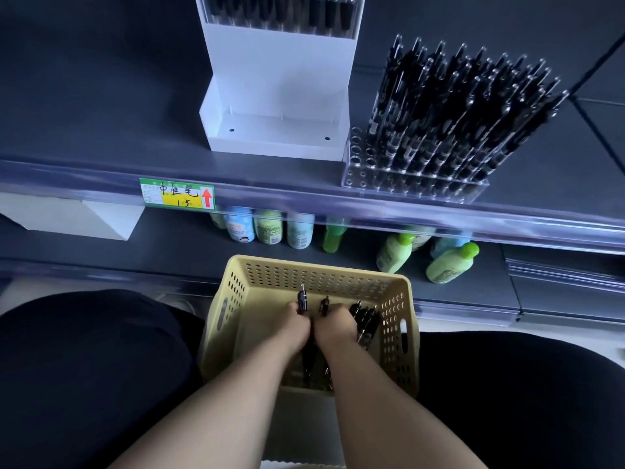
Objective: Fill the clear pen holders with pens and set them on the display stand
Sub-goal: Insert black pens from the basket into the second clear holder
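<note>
Reaching into the yellow basket [318, 275], we curl our left hand [297, 324] round a black pen [302, 299] and our right hand [333, 324] round more pens [365, 318]. The clear pen holder [416, 186], nearly full, stands on the shelf [101, 147] beside the white display stand [280, 96].

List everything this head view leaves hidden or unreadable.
All in the head view:
1. Top of the white display stand and its pens: cut off by the upper frame edge.
2. Small print on the price label: too small.
3. Tops of the bottles: hidden behind the shelf rail.
4. Whether the right hand holds anything in the basket: its back covers the fingers.
</note>
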